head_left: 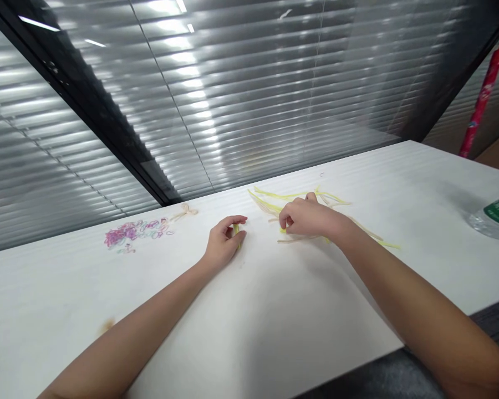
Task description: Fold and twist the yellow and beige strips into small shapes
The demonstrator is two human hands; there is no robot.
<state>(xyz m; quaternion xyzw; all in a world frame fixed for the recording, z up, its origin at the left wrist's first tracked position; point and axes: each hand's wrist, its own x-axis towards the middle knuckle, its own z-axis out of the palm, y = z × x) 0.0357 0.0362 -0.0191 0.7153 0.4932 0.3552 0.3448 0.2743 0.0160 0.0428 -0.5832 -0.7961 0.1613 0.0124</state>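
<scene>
Yellow strips [299, 195]: right hand [305, 217] pinches 1, left hand [224, 239] grips another strip [236, 230].

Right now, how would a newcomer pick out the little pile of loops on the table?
Start at the white table under the blinds. Go left of the left hand, toward the window edge, to the heap of small rubber bands. It is pink, purple and multicoloured, unlike the long yellow strips by the right hand.

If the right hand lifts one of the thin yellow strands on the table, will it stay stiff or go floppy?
Probably floppy: the yellow strands lie in loose curves on the table. Likely very light, being so thin. The right hand may find them hard to pinch off the flat surface.
</scene>
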